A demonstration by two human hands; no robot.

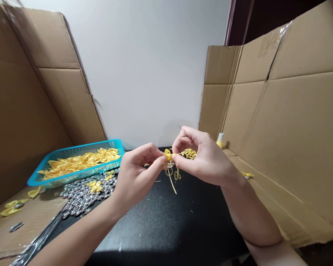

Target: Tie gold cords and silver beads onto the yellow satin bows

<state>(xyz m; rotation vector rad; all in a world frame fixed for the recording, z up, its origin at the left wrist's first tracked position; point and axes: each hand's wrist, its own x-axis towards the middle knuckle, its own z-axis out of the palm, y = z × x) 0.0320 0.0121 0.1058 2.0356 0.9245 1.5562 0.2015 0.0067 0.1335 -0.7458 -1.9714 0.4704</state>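
Note:
Over the black tabletop (155, 218), my left hand (138, 170) pinches a small yellow ribbon bow (167, 152) between thumb and fingertips. Close beside it, my right hand (205, 157) is closed with its thumb and a fingertip on yellow thread (178, 154) at the bow. A thin needle (180, 128) sticks up from the fingers of the right hand. Below the bow hang a loose thread end (172, 183) and looped yellow strands (177, 174). Something shiny shows under the bow, too small to name.
Yellow ribbon pieces fill a turquoise basket (30, 181) at the left. Before it lie many silver beads (80, 199) with a yellow bow (94, 186) on top. More yellow pieces (189, 153) lie behind my right hand, near a thread spool (220, 139). Cardboard walls (299, 122) flank the table.

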